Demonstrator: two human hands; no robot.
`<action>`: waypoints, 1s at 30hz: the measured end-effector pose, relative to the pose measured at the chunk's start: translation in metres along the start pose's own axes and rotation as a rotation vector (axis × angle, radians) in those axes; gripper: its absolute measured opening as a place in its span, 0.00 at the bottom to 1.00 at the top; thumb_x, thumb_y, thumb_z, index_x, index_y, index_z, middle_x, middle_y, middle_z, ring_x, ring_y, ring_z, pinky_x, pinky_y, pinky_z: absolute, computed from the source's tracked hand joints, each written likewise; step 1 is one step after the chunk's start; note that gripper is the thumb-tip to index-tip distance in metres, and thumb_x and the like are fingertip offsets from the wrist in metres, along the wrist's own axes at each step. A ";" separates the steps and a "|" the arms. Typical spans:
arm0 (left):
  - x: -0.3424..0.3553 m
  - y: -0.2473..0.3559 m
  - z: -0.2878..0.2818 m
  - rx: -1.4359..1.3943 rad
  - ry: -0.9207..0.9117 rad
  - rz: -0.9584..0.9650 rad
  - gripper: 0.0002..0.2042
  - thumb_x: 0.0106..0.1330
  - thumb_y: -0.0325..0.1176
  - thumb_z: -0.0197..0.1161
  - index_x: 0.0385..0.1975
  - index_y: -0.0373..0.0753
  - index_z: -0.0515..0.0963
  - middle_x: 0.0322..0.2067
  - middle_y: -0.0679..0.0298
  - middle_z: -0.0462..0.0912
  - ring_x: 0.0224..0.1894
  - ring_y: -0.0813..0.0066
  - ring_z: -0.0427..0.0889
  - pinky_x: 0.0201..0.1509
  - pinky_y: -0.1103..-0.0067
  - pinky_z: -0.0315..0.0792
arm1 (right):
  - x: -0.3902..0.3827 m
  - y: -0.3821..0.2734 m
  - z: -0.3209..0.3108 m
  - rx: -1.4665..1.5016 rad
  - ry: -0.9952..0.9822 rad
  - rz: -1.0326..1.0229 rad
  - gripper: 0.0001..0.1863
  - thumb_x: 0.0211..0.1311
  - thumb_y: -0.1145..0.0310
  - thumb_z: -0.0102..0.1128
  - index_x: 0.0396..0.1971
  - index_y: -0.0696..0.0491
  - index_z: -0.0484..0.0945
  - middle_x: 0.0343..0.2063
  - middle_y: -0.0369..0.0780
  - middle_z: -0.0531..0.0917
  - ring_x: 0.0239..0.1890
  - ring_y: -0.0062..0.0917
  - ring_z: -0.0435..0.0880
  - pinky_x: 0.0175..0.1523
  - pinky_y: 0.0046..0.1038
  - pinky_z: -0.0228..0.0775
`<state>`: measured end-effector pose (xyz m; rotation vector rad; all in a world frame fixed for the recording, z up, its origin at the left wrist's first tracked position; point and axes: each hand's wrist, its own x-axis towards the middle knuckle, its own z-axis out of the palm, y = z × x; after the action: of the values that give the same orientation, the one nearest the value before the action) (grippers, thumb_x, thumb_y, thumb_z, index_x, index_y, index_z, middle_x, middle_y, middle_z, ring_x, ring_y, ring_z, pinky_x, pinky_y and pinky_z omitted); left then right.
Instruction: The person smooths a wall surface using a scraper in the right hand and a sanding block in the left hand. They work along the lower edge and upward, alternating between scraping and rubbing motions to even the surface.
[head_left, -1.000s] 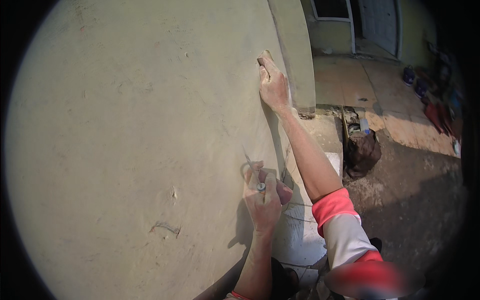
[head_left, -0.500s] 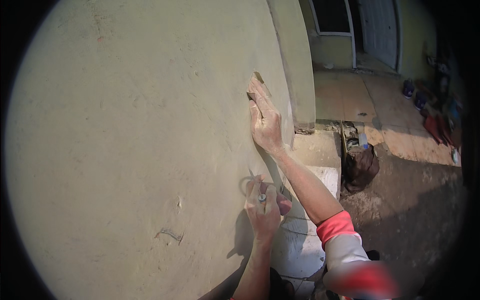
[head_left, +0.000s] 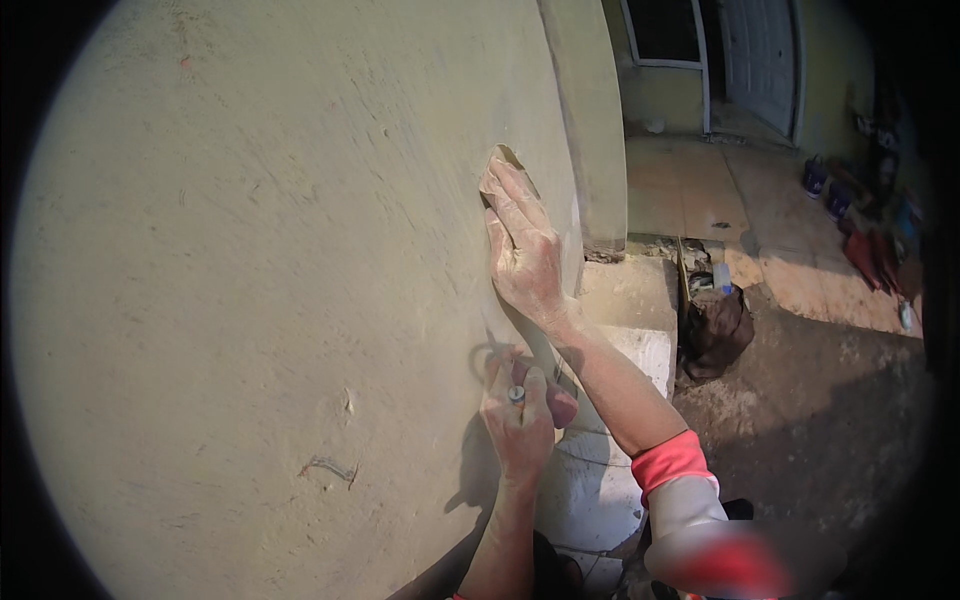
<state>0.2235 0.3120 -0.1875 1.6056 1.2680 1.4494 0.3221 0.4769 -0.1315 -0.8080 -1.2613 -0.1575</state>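
Both forearms are bare. The right hand point(head_left: 525, 255) is dusted with pale powder; its upper arm wears a light grey sleeve point(head_left: 690, 505) ending in a pink-red cuff. The left hand point(head_left: 520, 425) wears no glove

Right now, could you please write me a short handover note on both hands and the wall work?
Right hand: flat on the wall, pressing a piece of sandpaper whose edge shows above the fingertips.
Left hand: lower on the wall, closed on a small grey-tipped tool; I cannot tell what kind.
Done: plaster looks mostly smooth.
Left: a raised mark low on the wall and faint scratches higher up appear untreated.
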 end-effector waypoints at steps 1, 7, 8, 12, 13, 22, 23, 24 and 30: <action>0.000 -0.001 -0.002 0.000 0.010 -0.008 0.17 0.69 0.26 0.56 0.55 0.26 0.76 0.41 0.50 0.83 0.33 0.59 0.86 0.49 0.69 0.77 | -0.002 -0.002 0.000 -0.010 -0.004 -0.009 0.23 0.68 0.79 0.60 0.63 0.57 0.79 0.68 0.45 0.77 0.73 0.44 0.71 0.75 0.41 0.65; -0.002 0.016 0.003 -0.235 -0.004 -0.214 0.17 0.68 0.24 0.56 0.54 0.25 0.76 0.41 0.51 0.81 0.36 0.60 0.85 0.46 0.69 0.77 | 0.016 0.004 -0.006 -0.044 -0.022 0.102 0.22 0.69 0.78 0.60 0.62 0.57 0.80 0.68 0.46 0.77 0.72 0.41 0.72 0.74 0.40 0.66; -0.004 0.007 0.002 -0.001 0.011 0.000 0.17 0.67 0.24 0.56 0.54 0.25 0.76 0.41 0.52 0.81 0.36 0.61 0.85 0.46 0.69 0.77 | -0.003 0.002 -0.010 -0.074 -0.043 0.062 0.21 0.70 0.77 0.59 0.62 0.57 0.80 0.67 0.46 0.77 0.72 0.41 0.72 0.74 0.40 0.66; 0.000 -0.013 -0.002 0.316 0.061 0.361 0.17 0.67 0.25 0.56 0.54 0.25 0.77 0.39 0.53 0.80 0.36 0.64 0.84 0.45 0.71 0.76 | -0.003 -0.005 -0.005 -0.032 -0.067 0.078 0.22 0.70 0.77 0.60 0.62 0.58 0.80 0.67 0.48 0.77 0.72 0.43 0.72 0.75 0.40 0.65; -0.001 -0.008 0.000 0.234 0.055 0.286 0.17 0.67 0.25 0.56 0.54 0.25 0.77 0.39 0.53 0.80 0.36 0.65 0.84 0.44 0.71 0.76 | 0.006 -0.005 -0.008 0.033 -0.065 0.119 0.22 0.69 0.78 0.60 0.63 0.57 0.80 0.67 0.48 0.77 0.72 0.43 0.72 0.75 0.40 0.65; -0.003 0.007 0.003 -0.123 0.040 -0.095 0.17 0.67 0.26 0.57 0.53 0.26 0.78 0.37 0.54 0.80 0.33 0.65 0.83 0.42 0.71 0.77 | 0.009 -0.003 -0.011 0.015 -0.071 0.054 0.23 0.71 0.79 0.57 0.65 0.59 0.77 0.69 0.50 0.75 0.72 0.46 0.72 0.74 0.40 0.67; -0.004 0.010 0.004 -0.084 0.051 -0.039 0.16 0.67 0.26 0.57 0.53 0.26 0.78 0.36 0.55 0.80 0.32 0.65 0.83 0.42 0.71 0.77 | 0.029 -0.003 -0.010 0.035 -0.066 0.076 0.24 0.71 0.80 0.57 0.66 0.60 0.76 0.69 0.50 0.74 0.72 0.46 0.72 0.74 0.39 0.68; -0.001 0.013 0.004 -0.042 0.063 0.019 0.16 0.67 0.26 0.56 0.53 0.27 0.78 0.35 0.55 0.80 0.32 0.65 0.83 0.42 0.71 0.77 | 0.040 -0.004 -0.006 0.059 -0.059 0.097 0.24 0.71 0.80 0.56 0.66 0.60 0.75 0.70 0.50 0.73 0.72 0.47 0.72 0.74 0.39 0.68; 0.001 0.022 0.000 -0.091 0.081 -0.010 0.15 0.68 0.25 0.55 0.52 0.28 0.77 0.30 0.56 0.81 0.30 0.66 0.83 0.40 0.70 0.77 | -0.024 -0.011 0.000 0.243 -0.067 -0.039 0.24 0.75 0.78 0.52 0.70 0.61 0.71 0.74 0.48 0.68 0.75 0.40 0.69 0.74 0.37 0.69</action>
<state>0.2291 0.3051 -0.1669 1.4924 1.2346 1.5579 0.3084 0.4608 -0.1476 -0.5834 -1.3302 -0.0083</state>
